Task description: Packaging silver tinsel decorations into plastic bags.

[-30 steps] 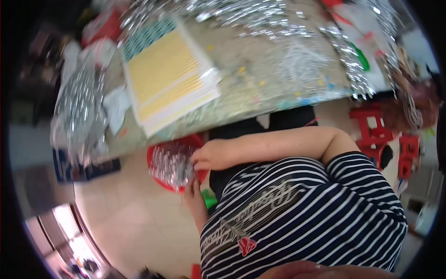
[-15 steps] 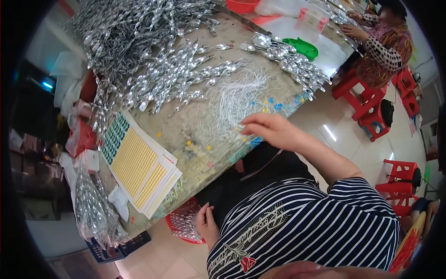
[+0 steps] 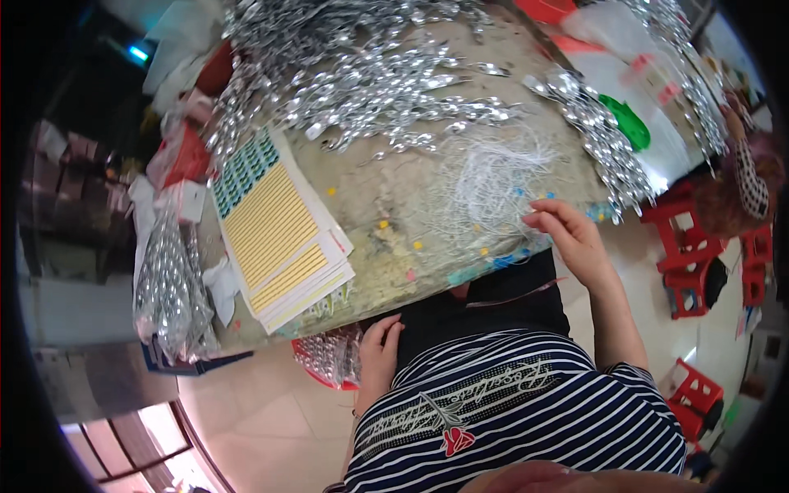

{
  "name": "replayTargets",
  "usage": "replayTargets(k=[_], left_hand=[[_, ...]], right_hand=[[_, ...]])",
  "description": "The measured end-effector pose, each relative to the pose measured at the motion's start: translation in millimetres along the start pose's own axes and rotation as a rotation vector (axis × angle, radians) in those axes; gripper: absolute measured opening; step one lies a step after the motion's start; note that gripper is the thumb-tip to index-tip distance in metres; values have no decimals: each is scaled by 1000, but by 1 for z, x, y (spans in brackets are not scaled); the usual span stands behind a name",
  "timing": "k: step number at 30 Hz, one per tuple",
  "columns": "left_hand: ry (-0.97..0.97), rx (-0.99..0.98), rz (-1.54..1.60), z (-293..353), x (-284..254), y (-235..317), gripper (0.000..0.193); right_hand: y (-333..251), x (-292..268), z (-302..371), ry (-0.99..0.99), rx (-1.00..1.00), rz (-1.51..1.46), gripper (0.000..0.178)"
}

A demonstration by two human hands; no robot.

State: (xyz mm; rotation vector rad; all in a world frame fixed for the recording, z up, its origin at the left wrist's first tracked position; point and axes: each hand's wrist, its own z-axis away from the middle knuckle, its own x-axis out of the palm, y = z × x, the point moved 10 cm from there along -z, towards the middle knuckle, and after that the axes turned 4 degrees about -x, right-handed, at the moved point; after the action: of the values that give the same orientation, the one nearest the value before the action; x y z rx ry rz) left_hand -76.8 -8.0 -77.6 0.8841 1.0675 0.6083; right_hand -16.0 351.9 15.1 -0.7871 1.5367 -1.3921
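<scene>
My right hand (image 3: 575, 246) is over the table's near edge, beside a tangle of fine white strings (image 3: 497, 177). Its fingers are slightly bent and apart, with nothing visible between them. My left hand (image 3: 380, 345) is low by my lap, below the tabletop, with fingers curled in; whatever they hold, if anything, is hidden. Beyond the strings, twisted shiny silver pieces (image 3: 386, 99) lie spread out, and a dense silver heap (image 3: 329, 33) rises behind them. Another silver bunch (image 3: 604, 135) lies to the right of the strings.
Printed sheets with yellow and dark green rows (image 3: 275, 222) lie at the table's left. A clear bag of silver pieces (image 3: 173, 287) hangs by the left edge. A green plastic piece (image 3: 629, 123) lies at right, near red stools (image 3: 682, 230) and another person (image 3: 744, 185).
The view has turned, so the table sits farther right and higher in the picture. My right hand stays close to the strings, now at their right side. My left hand remains by my lap.
</scene>
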Motion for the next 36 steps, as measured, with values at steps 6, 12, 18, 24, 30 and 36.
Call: replayTargets(k=[6, 12, 18, 24, 30, 36], left_hand=[[8, -62, 66, -6, -1, -12, 19], [65, -103, 122, 1, -10, -36, 17], [32, -164, 224, -1, -14, -43, 19], [5, -163, 175, -3, -13, -44, 19], [-2, -125, 145, 0, -17, -33, 20], [11, -88, 186, 3, -20, -32, 19]], right_hand=[[0, 24, -7, -70, 17, 17, 25], [-31, 78, -44, -227, -21, 187, 24], [-76, 140, -108, -340, -320, 410, 26], [-100, 202, -184, -147, -766, 792, 51], [-74, 226, -211, -314, -681, 937, 42], [-79, 214, -176, -356, -796, 830, 23]])
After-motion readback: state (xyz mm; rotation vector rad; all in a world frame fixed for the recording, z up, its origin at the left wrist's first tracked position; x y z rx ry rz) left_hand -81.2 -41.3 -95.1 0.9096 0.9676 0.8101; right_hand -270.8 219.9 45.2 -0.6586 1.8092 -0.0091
